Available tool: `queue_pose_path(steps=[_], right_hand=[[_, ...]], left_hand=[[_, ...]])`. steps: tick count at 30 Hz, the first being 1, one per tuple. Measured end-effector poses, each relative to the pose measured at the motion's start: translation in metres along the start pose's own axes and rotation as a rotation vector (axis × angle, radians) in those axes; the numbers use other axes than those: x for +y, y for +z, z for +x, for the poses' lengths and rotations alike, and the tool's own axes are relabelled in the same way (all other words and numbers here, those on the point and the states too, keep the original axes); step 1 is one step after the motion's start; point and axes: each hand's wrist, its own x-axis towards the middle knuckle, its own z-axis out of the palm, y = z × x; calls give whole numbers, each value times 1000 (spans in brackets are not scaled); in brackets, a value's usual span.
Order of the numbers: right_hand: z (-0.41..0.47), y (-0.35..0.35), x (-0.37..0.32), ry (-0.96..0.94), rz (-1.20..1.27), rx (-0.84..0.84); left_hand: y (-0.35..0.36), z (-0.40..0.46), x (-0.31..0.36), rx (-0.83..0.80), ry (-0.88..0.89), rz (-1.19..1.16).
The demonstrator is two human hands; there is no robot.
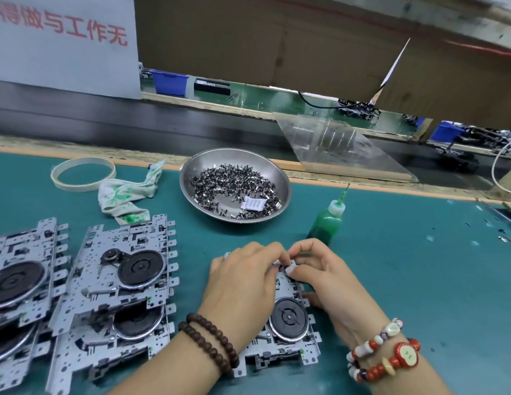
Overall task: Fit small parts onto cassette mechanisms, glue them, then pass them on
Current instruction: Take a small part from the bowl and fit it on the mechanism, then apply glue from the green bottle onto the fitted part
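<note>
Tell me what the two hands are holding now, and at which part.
Both hands, left hand and right hand, pinch a small metal part with their fingertips, at the far edge of the cassette mechanism.

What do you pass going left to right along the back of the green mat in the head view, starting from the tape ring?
Tape ring → green-stained rag → steel dish of small metal parts → green glue bottle.

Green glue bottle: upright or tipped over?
Upright. The green glue bottle stands on the teal mat behind the hands, needle tip pointing up.
</note>
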Motion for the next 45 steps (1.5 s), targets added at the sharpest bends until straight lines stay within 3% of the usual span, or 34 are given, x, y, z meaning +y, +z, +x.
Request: queue_pose_path(steps=[8,13,17,19,24,28,37,42,45], right_hand=[[-1,-2,0,-18,-7,-21],[-8,-11,0,-5,-3,-58],[-9,-35,-1,-228,-45,383],[-2,-46,1,-271,-155,486],[28,-47,3,-160,-328,274],[35,-41,9,-254,-332,188],[-8,-52,0,-352,44,220],[-10,-60,-3,-287,631,163],[-9,-61,-5,-239,768,126]], left_hand=[[1,-3,-1,-72,70,183],[1,-5,0,-37,31,94],[0,-5,2,6,29,-28],[1,-5,0,26,23,-46],[2,-5,-3,49,-15,-90],[1,-2,-3,26,-19,-56],[1,-4,-4,109,6,-61],[2,-1,-9,95,-126,-174],[-1,4,-12,122,-184,-266]])
